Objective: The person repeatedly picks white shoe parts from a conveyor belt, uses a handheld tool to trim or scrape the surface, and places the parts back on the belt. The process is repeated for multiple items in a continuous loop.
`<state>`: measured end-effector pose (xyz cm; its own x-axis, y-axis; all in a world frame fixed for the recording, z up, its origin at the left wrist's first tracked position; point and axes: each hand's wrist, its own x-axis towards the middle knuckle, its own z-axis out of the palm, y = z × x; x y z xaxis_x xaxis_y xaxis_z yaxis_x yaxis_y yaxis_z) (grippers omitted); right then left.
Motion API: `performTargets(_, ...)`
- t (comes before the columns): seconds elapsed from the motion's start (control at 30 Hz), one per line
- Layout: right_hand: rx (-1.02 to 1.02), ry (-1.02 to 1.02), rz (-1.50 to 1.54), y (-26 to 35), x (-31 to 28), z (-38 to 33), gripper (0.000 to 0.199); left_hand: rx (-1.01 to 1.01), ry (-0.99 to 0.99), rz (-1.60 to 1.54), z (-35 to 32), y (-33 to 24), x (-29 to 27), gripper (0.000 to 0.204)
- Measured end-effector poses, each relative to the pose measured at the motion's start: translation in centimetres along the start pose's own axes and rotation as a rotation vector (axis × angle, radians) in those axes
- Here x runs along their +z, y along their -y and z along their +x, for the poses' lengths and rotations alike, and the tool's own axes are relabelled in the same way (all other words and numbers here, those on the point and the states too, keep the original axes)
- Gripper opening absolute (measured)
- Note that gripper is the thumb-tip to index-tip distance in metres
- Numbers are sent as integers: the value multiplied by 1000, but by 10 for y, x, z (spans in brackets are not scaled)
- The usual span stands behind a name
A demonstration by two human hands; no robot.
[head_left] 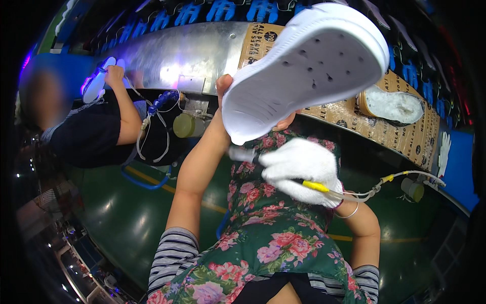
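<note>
A white clog-shaped shoe (309,66), its footbed dotted with small dark holes, is raised in front of me, tilted with the heel end low. My bare left hand (223,88) is closed around the heel end, the thumb at one side and fingertips showing below; the rest is hidden behind the shoe. Just under the heel, my right hand (302,167) in a white knit glove is closed on a brush (243,153), whose tip is smeared by motion and apart from the shoe. A clear tube with a yellow sleeve (315,186) runs back from the right hand.
Printed brown cardboard (344,119) covers part of a metal bench (212,50). A tan-rimmed container with whitish contents (395,105) stands there, with a white glove (444,152) farther right. Blue holders (220,10) line the back. A co-worker (96,121) holds another shoe at left.
</note>
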<state>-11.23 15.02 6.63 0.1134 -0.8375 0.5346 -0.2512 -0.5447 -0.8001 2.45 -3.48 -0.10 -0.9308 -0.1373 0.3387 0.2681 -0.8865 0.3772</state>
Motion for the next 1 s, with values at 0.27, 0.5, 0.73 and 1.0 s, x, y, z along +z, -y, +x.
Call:
performTargets(0.27,-137,119,-157,-7,18,-12,30,-86,-144,37,4,-6,14,106)
performTargets(0.5,39,-128,-165,-2,6,0,31,13,-62,8,9,-3,8,110)
performTargets(0.73,228,-212,-43,0,7,0,22,99,-101,-54,9,4,7,120)
performTargets(1.0,442,-260,124,-4,12,-3,18,110,-220,62,15,1,10,127)
